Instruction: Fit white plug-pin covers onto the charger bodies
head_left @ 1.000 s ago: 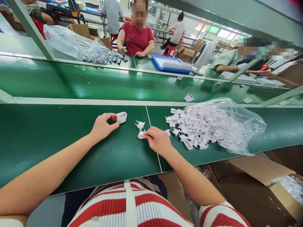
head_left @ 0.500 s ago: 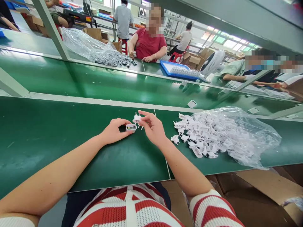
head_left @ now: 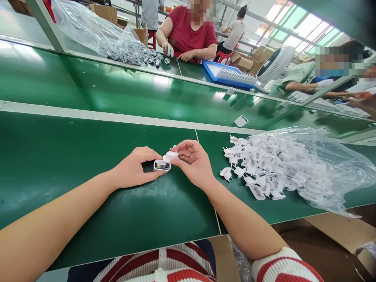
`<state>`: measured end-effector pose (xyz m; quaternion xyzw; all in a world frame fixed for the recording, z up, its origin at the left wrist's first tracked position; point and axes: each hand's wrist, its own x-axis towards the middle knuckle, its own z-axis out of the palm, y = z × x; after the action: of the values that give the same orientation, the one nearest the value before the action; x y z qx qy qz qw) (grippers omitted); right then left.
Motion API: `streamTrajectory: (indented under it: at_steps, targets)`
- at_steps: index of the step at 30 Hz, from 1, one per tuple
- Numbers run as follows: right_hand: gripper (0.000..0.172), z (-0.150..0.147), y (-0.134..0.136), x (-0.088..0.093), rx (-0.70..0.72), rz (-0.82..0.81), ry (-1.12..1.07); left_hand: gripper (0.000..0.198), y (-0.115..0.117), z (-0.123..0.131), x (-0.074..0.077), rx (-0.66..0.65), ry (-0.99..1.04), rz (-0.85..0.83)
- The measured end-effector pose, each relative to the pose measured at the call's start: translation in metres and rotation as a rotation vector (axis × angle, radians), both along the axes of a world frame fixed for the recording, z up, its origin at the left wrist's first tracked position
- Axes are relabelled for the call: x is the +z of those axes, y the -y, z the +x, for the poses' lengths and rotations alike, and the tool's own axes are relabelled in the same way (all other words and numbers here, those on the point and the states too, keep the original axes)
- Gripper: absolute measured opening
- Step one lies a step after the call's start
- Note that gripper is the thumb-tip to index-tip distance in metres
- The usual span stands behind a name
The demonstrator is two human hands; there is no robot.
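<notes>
My right grip [head_left: 195, 162] now brings its pinched plug cap [head_left: 171, 156] to the still-open charger housing [head_left: 162, 166] my left grip [head_left: 133, 166] pinches.

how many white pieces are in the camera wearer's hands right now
2 in sight: an open white housing in the left hand and a white plug piece in the right hand. Another may be hidden in the right hand.
</notes>
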<state>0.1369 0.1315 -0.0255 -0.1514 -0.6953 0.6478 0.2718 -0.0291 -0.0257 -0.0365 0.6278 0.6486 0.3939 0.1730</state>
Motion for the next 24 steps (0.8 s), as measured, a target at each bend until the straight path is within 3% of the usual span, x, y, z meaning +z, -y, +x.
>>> streamTrajectory:
  at_steps: [2, 5, 7, 13, 18, 21, 24]
  targets:
    - [0.046, -0.001, -0.001, 0.001, 0.0, -0.088, -0.022, 0.026, 0.001, 0.0, 0.0, 0.002, 0.005, -0.004]
    - [0.023, 0.0, 0.0, 0.005, 0.058, -0.133, -0.068, 0.034, 0.003, -0.001, 0.004, 0.011, 0.023, 0.001]
    - [0.017, 0.001, 0.002, 0.008, 0.107, -0.165, -0.097, 0.032, 0.004, 0.0, 0.008, 0.03, 0.052, 0.032]
    - [0.015, 0.004, 0.005, 0.013, 0.146, -0.065, -0.169, 0.026, 0.009, 0.012, 0.02, 0.076, 0.142, 0.116]
    - [0.015, 0.006, 0.009, 0.014, 0.211, -0.14, -0.138, 0.046, 0.011, 0.022, 0.023, 0.026, 0.334, 0.143]
    - [0.019, 0.007, 0.015, 0.016, 0.242, -0.257, -0.075, 0.037, 0.011, 0.026, 0.024, 0.092, 0.303, 0.201]
    - [0.027, 0.009, 0.022, 0.016, 0.257, -0.402, -0.033, 0.025, 0.011, 0.028, 0.023, 0.249, 0.229, 0.25]
